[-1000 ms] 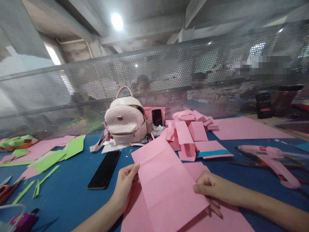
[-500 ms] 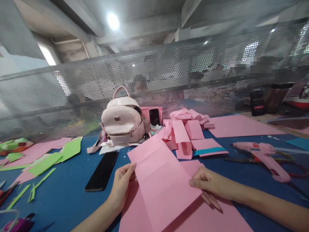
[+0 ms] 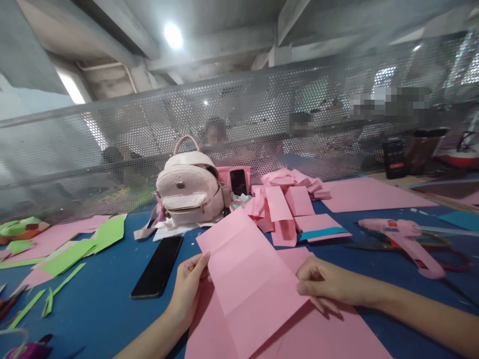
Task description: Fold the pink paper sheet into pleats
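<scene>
A creased sheet of pink paper (image 3: 254, 281) is held up at a tilt between my two hands. My left hand (image 3: 190, 284) pinches its left edge between thumb and fingers. On the opposite edge, the thumb and index finger of my right hand (image 3: 322, 284) grip the paper, with the other fingers hanging below. Under it, a larger pink sheet (image 3: 337, 334) lies on the blue table. Just beyond sits a pile of folded pink paper pieces (image 3: 284, 194), one bearing a blue strip (image 3: 324, 233).
A black phone (image 3: 157, 267) lies left of my hand, near green paper pieces (image 3: 71, 254). Behind stand a white backpack (image 3: 189, 187) and a perforated metal screen (image 3: 149, 134). To the right, a pink glue gun (image 3: 411, 239) rests over scissors (image 3: 374, 246).
My right hand has shifted very slightly along the paper's right edge. Both hands still hold the sheet, and the view has turned a little.
</scene>
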Demonstrator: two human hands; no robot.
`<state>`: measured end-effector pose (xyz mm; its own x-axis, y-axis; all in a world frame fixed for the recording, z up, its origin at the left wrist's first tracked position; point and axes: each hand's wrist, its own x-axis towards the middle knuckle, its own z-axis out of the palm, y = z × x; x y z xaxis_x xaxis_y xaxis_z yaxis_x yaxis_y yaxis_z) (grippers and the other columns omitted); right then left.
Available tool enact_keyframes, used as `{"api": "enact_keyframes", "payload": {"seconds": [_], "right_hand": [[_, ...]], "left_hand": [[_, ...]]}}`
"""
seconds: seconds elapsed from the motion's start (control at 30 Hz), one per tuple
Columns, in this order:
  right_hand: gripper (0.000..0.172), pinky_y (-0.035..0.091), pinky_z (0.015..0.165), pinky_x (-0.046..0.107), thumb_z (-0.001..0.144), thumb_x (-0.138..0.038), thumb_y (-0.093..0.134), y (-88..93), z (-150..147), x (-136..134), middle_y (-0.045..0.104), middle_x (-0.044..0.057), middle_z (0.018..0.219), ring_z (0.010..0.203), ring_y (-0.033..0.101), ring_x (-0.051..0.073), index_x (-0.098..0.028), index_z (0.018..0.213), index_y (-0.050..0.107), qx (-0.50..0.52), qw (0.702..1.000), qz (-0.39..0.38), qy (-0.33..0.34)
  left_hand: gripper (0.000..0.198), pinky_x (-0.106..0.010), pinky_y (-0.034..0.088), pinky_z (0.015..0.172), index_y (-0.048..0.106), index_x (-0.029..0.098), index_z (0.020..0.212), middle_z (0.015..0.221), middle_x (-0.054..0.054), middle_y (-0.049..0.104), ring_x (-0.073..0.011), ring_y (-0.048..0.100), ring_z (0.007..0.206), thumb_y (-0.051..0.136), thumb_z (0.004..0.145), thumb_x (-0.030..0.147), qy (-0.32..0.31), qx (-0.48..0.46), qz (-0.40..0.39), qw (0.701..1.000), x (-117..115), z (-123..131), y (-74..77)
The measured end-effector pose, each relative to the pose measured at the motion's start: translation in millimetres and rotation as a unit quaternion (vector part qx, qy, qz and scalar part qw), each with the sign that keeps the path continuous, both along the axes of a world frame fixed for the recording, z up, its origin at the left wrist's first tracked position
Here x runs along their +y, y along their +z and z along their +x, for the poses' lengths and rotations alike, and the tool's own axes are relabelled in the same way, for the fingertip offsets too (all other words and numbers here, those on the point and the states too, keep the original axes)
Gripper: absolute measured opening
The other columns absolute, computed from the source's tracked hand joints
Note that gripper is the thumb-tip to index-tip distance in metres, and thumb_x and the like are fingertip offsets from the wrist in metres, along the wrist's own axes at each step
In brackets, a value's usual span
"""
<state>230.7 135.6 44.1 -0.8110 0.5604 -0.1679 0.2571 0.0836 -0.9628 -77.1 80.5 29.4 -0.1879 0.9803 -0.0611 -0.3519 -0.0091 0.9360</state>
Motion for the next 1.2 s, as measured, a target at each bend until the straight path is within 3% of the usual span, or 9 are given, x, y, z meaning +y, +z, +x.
{"api": "enact_keyframes", "payload": {"seconds": [0.57,0.67,0.73,0.83,0.93,1.0,1.03,1.1,1.2], "right_hand": [[0.053,0.034,0.037,0.019,0.086,-0.052,0.062,-7.8,15.9,15.2,0.050,-0.001,0.041,0.035,0.045,0.008,-0.015,0.049,0.056,0.093,0.995,-0.017,0.016],[0.051,0.043,0.042,0.022,0.093,-0.058,0.050,-14.6,11.7,16.2,0.055,0.000,0.053,0.044,0.052,0.011,-0.015,0.066,0.060,0.125,0.989,0.045,-0.061],[0.039,0.054,0.061,0.027,0.095,-0.053,0.053,-16.6,8.6,11.9,0.067,0.008,0.087,0.073,0.065,0.017,-0.016,0.099,0.064,0.147,0.975,0.102,-0.129],[0.046,0.049,0.100,0.036,0.097,-0.031,0.058,-14.2,6.8,-0.8,0.046,0.012,0.148,0.133,0.047,0.023,-0.028,0.141,0.047,0.105,0.901,0.365,-0.211],[0.050,0.033,0.116,0.040,0.098,-0.015,0.052,-5.5,7.9,-13.5,0.049,0.005,0.150,0.143,0.036,0.021,-0.035,0.144,0.048,0.014,0.723,0.680,-0.121],[0.047,0.030,0.118,0.039,0.099,-0.012,0.048,1.2,9.0,-19.8,0.061,0.004,0.140,0.139,0.044,0.019,-0.031,0.142,0.052,0.007,0.675,0.738,-0.025],[0.043,0.033,0.115,0.038,0.101,-0.015,0.046,4.0,9.3,-22.5,0.066,0.005,0.134,0.134,0.050,0.020,-0.028,0.140,0.054,0.023,0.688,0.725,0.003],[0.034,0.047,0.102,0.035,0.103,-0.027,0.042,7.3,9.2,-27.8,0.075,0.008,0.114,0.112,0.067,0.022,-0.023,0.127,0.066,0.060,0.773,0.632,-0.007],[0.042,0.056,0.078,0.031,0.096,-0.055,0.052,8.5,6.2,-36.7,0.077,0.010,0.097,0.088,0.071,0.025,-0.021,0.104,0.076,0.061,0.908,0.366,-0.196]], "left_hand": [[0.053,-0.017,0.026,0.045,0.045,0.017,0.056,0.054,0.010,0.030,-0.0046,0.024,0.049,0.089,0.061,0.047,0.015,0.004,0.011,1.000,-1.7,2.1,2.2],[0.053,-0.018,0.027,0.045,0.044,0.018,0.056,0.055,0.009,0.030,-0.0050,0.025,0.049,0.089,0.061,0.046,0.012,0.011,0.011,1.000,-2.6,2.9,2.6],[0.054,-0.018,0.027,0.046,0.044,0.018,0.057,0.055,0.009,0.030,-0.0050,0.025,0.049,0.088,0.062,0.048,0.010,0.018,0.012,1.000,-3.3,3.7,3.8],[0.055,-0.018,0.027,0.047,0.044,0.018,0.057,0.055,0.009,0.031,-0.0052,0.026,0.050,0.086,0.064,0.053,0.005,0.029,0.019,0.999,-5.5,6.0,6.1],[0.053,-0.019,0.029,0.048,0.048,0.017,0.058,0.055,0.007,0.036,-0.0062,0.030,0.050,0.082,0.069,0.056,-0.013,0.044,0.022,0.999,-11.1,10.5,6.9],[0.051,-0.019,0.032,0.049,0.052,0.016,0.058,0.055,0.005,0.041,-0.0071,0.034,0.050,0.081,0.071,0.055,-0.028,0.058,0.021,0.998,-15.8,13.8,6.9],[0.050,-0.019,0.033,0.049,0.053,0.015,0.056,0.054,0.004,0.043,-0.0074,0.036,0.050,0.081,0.071,0.053,-0.032,0.067,0.021,0.997,-17.7,15.1,7.2],[0.043,-0.019,0.036,0.050,0.060,0.014,0.061,0.060,0.000,0.055,-0.0095,0.045,0.053,0.084,0.070,0.049,-0.034,0.083,0.023,0.996,-19.9,16.5,8.9],[0.043,-0.024,0.051,0.070,0.074,0.022,0.100,0.111,-0.009,0.070,-0.0225,0.066,0.092,0.087,0.067,0.046,-0.012,0.099,0.067,0.993,-19.5,15.9,15.7]]}}
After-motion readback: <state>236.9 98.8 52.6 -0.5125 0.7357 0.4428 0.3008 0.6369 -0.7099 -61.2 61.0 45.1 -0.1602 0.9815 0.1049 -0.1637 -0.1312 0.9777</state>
